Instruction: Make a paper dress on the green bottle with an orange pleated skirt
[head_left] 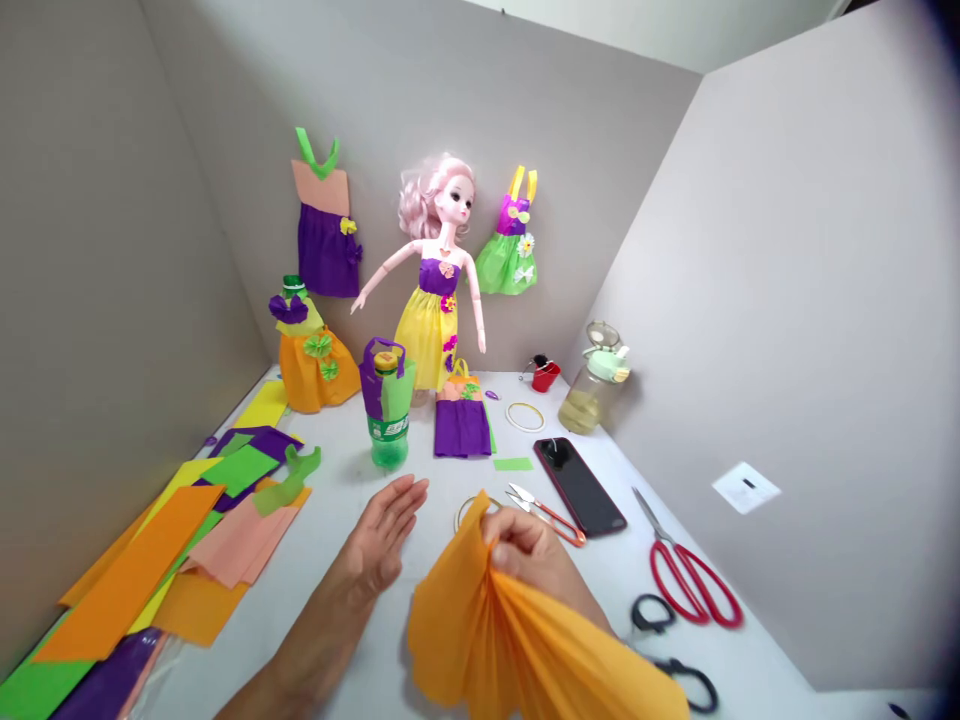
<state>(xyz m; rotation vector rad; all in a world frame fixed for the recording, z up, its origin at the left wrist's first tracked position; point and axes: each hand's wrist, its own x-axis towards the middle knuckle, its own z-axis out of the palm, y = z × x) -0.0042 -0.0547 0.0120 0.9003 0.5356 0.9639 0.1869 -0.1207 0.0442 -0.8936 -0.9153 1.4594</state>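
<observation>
My right hand pinches a gathered piece of orange fabric or crepe paper at its pleated top edge. Folds fan out from the pinch toward the bottom of the view, where the piece runs out of sight. My left hand is held up to the left of it, fingers stretched out and nothing in them. Just beyond the pinch, part of a ring shows on the table behind the orange piece. Small orange-handled thread snips lie beyond my right hand.
Coloured strips cover the left side. A doll in a yellow skirt stands at the back, near a dressed green bottle and a small purple dress. To the right are a phone, red scissors, black scissors and a jug.
</observation>
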